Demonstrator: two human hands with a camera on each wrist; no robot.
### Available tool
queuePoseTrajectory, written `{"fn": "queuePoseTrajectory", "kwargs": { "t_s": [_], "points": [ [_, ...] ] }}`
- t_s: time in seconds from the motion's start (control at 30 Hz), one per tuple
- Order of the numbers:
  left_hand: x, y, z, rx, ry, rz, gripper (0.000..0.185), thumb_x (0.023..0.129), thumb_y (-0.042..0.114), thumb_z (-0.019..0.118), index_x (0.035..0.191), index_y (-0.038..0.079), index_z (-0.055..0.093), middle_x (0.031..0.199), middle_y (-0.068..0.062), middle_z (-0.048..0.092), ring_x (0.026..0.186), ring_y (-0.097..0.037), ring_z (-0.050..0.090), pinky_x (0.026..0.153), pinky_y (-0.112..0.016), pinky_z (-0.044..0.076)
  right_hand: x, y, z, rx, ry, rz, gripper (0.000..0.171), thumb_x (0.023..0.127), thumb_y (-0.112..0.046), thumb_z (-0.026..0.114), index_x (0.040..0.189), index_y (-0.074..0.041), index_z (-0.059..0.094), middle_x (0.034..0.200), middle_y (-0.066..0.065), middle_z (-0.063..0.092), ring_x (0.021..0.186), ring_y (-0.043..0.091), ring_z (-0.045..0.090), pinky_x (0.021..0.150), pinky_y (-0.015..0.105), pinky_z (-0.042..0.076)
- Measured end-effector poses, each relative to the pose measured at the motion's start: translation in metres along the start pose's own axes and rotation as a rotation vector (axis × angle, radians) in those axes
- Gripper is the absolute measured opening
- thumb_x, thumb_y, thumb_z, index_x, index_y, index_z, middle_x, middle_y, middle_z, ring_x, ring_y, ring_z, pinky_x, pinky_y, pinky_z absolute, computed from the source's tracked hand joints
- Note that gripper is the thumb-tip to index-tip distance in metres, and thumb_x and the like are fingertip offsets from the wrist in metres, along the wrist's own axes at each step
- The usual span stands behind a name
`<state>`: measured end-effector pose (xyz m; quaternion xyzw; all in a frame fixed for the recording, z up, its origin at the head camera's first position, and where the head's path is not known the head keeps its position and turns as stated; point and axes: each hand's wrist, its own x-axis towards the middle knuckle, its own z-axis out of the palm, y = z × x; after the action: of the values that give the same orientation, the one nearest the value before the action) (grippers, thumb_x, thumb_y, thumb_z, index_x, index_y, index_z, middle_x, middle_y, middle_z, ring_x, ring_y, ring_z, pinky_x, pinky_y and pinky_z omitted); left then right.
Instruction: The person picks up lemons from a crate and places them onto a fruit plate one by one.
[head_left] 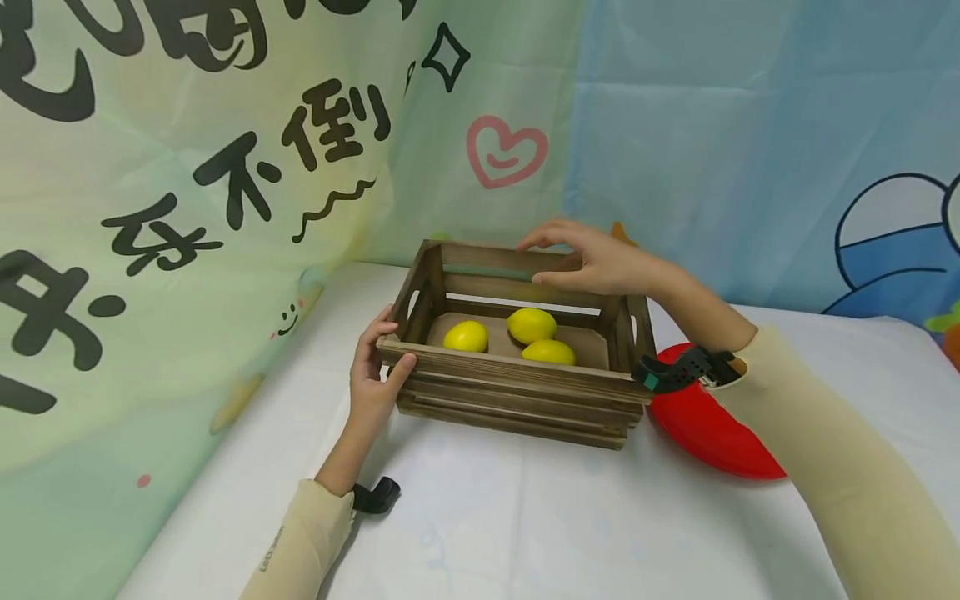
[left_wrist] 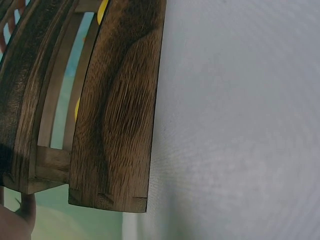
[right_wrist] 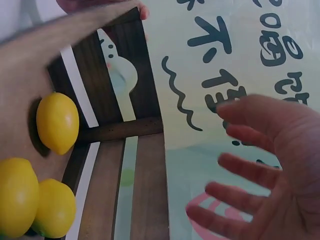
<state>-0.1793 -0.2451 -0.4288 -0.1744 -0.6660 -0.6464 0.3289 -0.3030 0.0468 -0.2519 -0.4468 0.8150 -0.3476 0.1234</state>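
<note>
Left hand (head_left: 372, 377) clasps the near-left corner of the wooden crate (head_left: 517, 392), thumb on its front slat. Three lemons (head_left: 508, 337) lie inside, between the hands. Right hand (head_left: 592, 258), fingers spread and released, hovers at the far rail; it should grip before lifting level.

Three yellow lemons (head_left: 465, 336) lie in a dark brown, grained wooden crate (head_left: 517, 392); red plate (head_left: 705, 429); white desk (head_left: 525, 517).
</note>
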Motion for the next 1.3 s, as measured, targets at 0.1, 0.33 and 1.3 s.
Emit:
{"fn": "queuePoseTrajectory", "kwargs": {
  "t_s": [0.1,0.33,1.3],
  "points": [
    [-0.001,-0.001,0.0,0.012,0.001,-0.012,0.039,0.09,-0.004,0.065,0.123,-0.008,0.044,0.152,-0.023,0.035,0.142,-0.02,0.032,0.115,-0.03,0.026,0.006,0.003,0.0,0.019,-0.054,-0.023,0.045,0.094,-0.009,0.064,0.136,0.0,0.051,0.14,0.016,0.047,0.131,0.035,0.04,0.102,0.052,0.043],
    [-0.005,-0.002,0.0,0.026,0.011,-0.013,0.039,0.09,-0.002,0.065,0.123,-0.006,0.045,0.151,-0.02,0.037,0.142,-0.018,0.032,0.115,-0.03,0.026,0.025,0.009,0.004,0.045,-0.148,-0.07,0.05,0.092,-0.005,0.066,0.138,-0.001,0.049,0.143,0.015,0.045,0.129,0.036,0.045,0.1,0.049,0.046],
    [0.004,0.022,0.006,0.045,-0.005,-0.032,0.04,0.092,0.007,0.066,0.121,-0.009,0.044,0.15,-0.029,0.034,0.142,-0.02,0.033,0.112,-0.029,0.03,0.089,0.026,0.04,0.083,-0.467,0.062,0.044,0.091,0.001,0.065,0.133,-0.004,0.054,0.144,0.013,0.045,0.136,0.037,0.036,0.107,0.051,0.038]
  ]
}}
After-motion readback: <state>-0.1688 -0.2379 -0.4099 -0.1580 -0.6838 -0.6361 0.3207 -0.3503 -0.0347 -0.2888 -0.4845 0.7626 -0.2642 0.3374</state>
